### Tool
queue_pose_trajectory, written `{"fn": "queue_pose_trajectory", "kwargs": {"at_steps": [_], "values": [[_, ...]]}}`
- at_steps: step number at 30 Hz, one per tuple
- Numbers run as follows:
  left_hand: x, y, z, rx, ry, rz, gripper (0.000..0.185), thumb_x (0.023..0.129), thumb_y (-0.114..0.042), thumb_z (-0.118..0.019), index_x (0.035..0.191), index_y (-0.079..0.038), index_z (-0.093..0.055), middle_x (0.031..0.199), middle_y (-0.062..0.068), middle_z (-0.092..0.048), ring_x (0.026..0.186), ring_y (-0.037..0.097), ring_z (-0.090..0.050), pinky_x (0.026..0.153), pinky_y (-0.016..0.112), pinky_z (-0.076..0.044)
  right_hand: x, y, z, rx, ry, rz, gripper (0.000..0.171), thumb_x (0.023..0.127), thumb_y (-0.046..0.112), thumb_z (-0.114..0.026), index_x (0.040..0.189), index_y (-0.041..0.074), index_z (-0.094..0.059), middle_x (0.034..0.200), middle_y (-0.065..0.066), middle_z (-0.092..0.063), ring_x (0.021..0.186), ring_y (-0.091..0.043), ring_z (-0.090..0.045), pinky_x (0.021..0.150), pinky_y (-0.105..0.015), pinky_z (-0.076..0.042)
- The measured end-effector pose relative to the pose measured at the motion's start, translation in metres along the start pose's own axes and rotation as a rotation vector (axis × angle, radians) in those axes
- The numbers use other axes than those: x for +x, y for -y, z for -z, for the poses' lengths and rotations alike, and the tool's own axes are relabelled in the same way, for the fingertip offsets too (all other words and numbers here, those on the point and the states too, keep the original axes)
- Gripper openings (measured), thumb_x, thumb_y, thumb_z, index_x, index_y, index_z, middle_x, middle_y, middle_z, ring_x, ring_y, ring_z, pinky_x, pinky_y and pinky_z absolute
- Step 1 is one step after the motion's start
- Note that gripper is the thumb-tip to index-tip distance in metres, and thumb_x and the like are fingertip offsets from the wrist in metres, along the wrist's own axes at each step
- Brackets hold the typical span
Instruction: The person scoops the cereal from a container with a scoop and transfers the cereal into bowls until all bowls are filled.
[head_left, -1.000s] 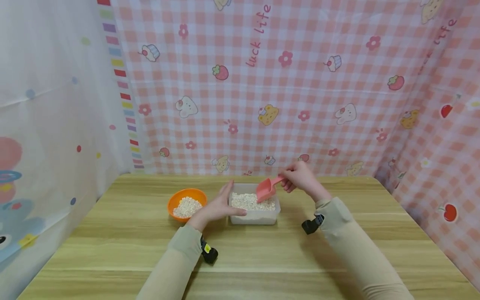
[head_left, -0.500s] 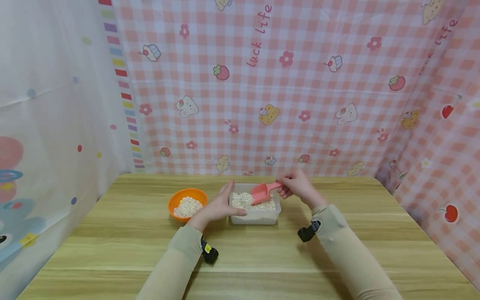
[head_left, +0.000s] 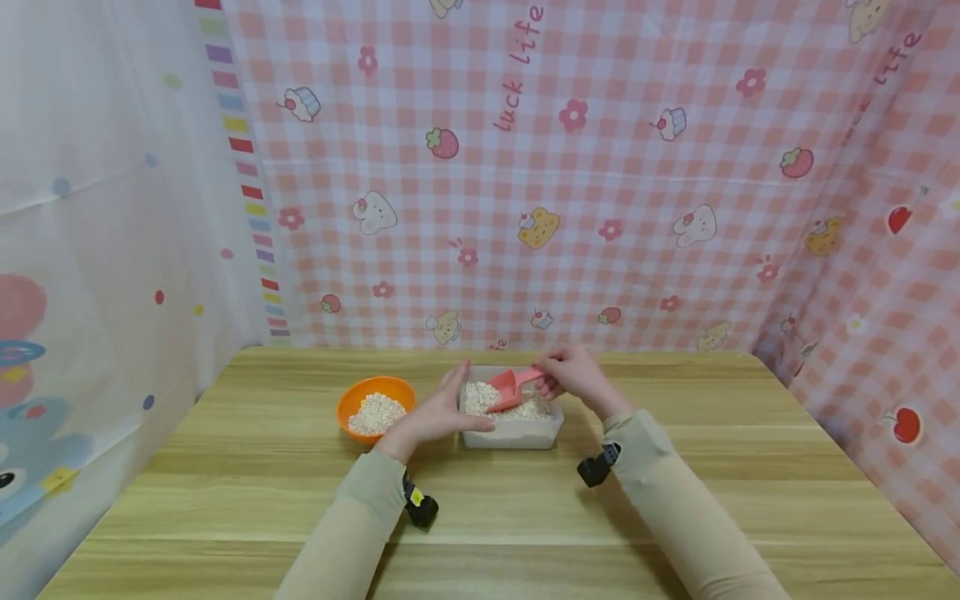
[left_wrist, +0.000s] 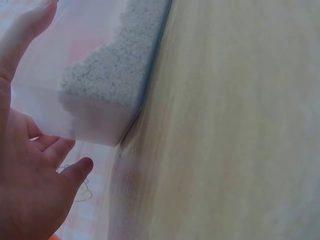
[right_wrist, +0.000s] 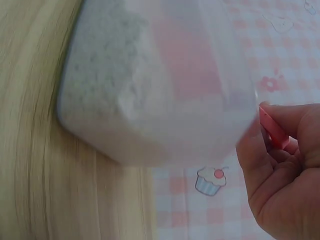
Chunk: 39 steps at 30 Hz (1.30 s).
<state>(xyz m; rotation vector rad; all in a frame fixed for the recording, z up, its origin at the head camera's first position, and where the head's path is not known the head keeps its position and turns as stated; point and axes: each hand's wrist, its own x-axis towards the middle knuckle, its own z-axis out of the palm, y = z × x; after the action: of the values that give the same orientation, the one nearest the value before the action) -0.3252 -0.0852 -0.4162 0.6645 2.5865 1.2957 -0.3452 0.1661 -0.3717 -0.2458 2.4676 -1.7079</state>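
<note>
In the head view my right hand pinches the handle of a pink scoop. The scoop's blade is sunk into pale, oat-like flakes in a translucent plastic box. My left hand holds the box's left end, thumb along the front wall and fingers at the far side. The left wrist view shows that hand spread around the box end, flakes heaped behind the wall. In the right wrist view the scoop handle sits between thumb and fingers, and its blade shows blurred through the box wall.
Left of the box, just beyond my left wrist, stands an orange bowl with a pile of the same flakes. Both containers are on a wooden table. Pink checked cloth hangs behind the table's far edge.
My right hand has moved left and a little down, pushing the scoop from the box's right rear through the flakes toward its left side. The scoop has tipped flatter. My left hand stays put.
</note>
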Motion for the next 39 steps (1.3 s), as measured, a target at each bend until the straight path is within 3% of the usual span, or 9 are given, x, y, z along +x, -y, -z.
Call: {"fn": "queue_pose_trajectory", "kwargs": {"at_steps": [9, 20, 30, 39], "values": [[0.002, 0.002, 0.000, -0.004, 0.012, 0.007, 0.120, 0.075, -0.047, -0.080, 0.157, -0.017, 0.002, 0.162, 0.009, 0.000, 0.146, 0.031, -0.008, 0.113, 0.054, -0.017, 0.001, 0.006, -0.017, -0.026, 0.020, 0.017, 0.028, 0.098, 0.011, -0.055, 0.100, -0.013, -0.068, 0.066, -0.013, -0.066, 0.052, -0.014, -0.062, 0.055, -0.031, -0.056], [0.002, 0.001, 0.000, 0.011, 0.007, 0.014, 0.120, 0.074, -0.048, -0.081, 0.157, -0.019, 0.001, 0.162, 0.008, -0.002, 0.145, 0.032, -0.012, 0.112, 0.056, -0.019, -0.001, 0.002, -0.015, 0.010, 0.018, 0.018, 0.027, 0.099, 0.010, -0.054, 0.103, -0.014, -0.066, 0.066, -0.010, -0.066, 0.053, -0.013, -0.062, 0.054, -0.029, -0.056], [0.001, 0.001, 0.000, -0.022, 0.008, -0.006, 0.119, 0.074, -0.046, -0.082, 0.157, -0.021, 0.000, 0.162, 0.009, -0.001, 0.145, 0.033, -0.011, 0.111, 0.058, -0.020, -0.007, -0.006, -0.001, 0.138, -0.001, 0.002, 0.030, 0.100, 0.009, -0.050, 0.113, -0.017, -0.060, 0.071, -0.011, -0.067, 0.057, -0.014, -0.063, 0.057, -0.028, -0.056], [0.000, 0.001, -0.001, -0.013, 0.002, 0.020, 0.118, 0.074, -0.047, -0.081, 0.157, -0.022, -0.002, 0.162, 0.009, -0.003, 0.144, 0.035, -0.013, 0.110, 0.059, -0.021, -0.009, -0.016, 0.011, 0.280, -0.023, -0.019, 0.033, 0.101, 0.009, -0.048, 0.116, -0.020, -0.055, 0.069, -0.006, -0.065, 0.058, -0.011, -0.062, 0.057, -0.024, -0.055]]}}
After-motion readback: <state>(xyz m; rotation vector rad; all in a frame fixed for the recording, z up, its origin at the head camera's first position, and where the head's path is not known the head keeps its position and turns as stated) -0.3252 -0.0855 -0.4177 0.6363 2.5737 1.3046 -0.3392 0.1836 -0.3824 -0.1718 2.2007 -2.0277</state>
